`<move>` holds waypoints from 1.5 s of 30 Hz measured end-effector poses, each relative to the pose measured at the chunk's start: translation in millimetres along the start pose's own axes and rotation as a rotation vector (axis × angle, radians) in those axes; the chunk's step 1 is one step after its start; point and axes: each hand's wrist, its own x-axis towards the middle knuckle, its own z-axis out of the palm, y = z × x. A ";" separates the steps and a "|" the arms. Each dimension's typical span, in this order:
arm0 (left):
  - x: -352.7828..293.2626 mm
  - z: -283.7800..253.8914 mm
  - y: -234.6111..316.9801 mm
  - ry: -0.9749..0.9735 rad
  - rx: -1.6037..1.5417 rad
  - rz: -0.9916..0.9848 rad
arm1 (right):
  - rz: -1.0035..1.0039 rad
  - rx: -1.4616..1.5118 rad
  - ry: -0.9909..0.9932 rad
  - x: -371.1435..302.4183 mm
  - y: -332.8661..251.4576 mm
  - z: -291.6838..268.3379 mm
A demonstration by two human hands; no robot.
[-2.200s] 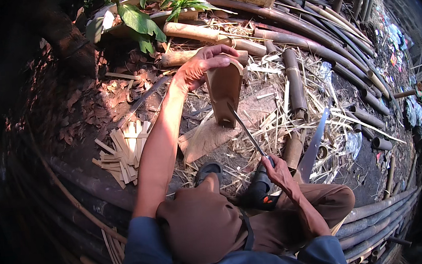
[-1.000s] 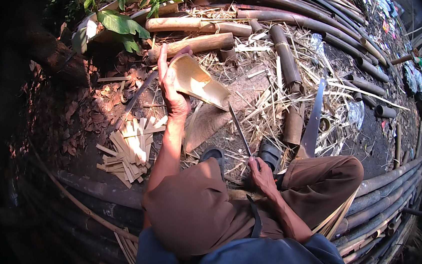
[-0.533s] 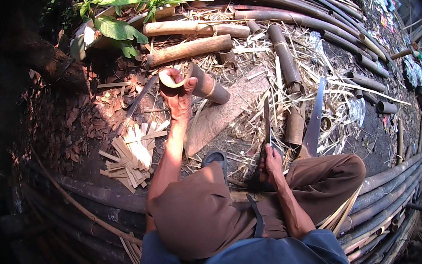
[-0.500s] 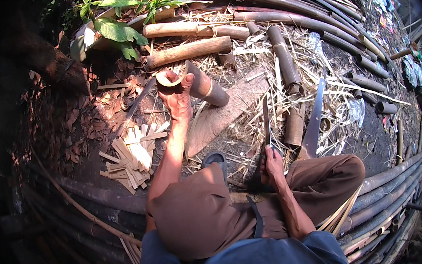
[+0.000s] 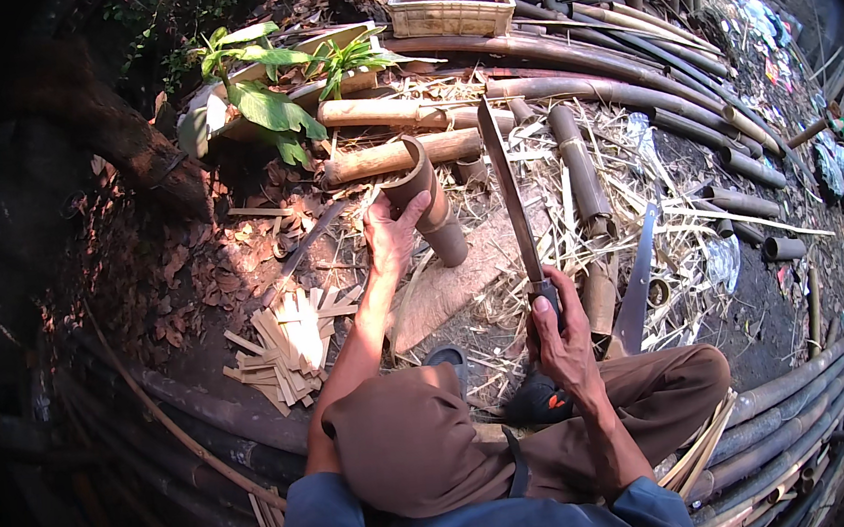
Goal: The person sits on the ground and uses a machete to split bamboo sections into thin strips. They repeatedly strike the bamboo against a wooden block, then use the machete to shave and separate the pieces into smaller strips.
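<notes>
My left hand [image 5: 394, 234] grips a short bamboo section [image 5: 429, 208] near its upper end. The bamboo stands slightly tilted on a flat wooden board [image 5: 474, 284], and its upper rim looks split or cut away on one side. In my right hand [image 5: 560, 327] is a machete [image 5: 508, 191], its long dark blade pointing up and away, apart from the bamboo. A hand saw [image 5: 638, 280] stands to the right, its blade upward, beside another bamboo piece [image 5: 601, 298].
A pile of split bamboo slats [image 5: 294, 345] lies left of the board. Farther off are bamboo lengths [image 5: 403, 157], a leafy plant [image 5: 268, 106] and a crate [image 5: 450, 7]. Shavings [image 5: 559, 221] litter the ground. Stacked bamboo poles [image 5: 204, 408] run along both my sides.
My right hand has lifted the machete up and forward from beside my leg. My left hand has shifted its hold, and the bamboo now stands more upright. The view has tilted up a little.
</notes>
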 end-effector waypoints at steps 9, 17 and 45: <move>-36.1 17.7 24.8 -0.235 0.012 -0.045 | -0.047 -0.090 -0.080 14.3 -39.9 6.8; -47.6 20.7 24.9 -0.291 -0.017 -0.057 | -0.003 -0.111 -0.109 23.1 -43.6 11.4; -35.9 17.5 1.8 -0.385 0.482 0.209 | -0.126 -0.400 -0.046 51.7 -21.5 7.8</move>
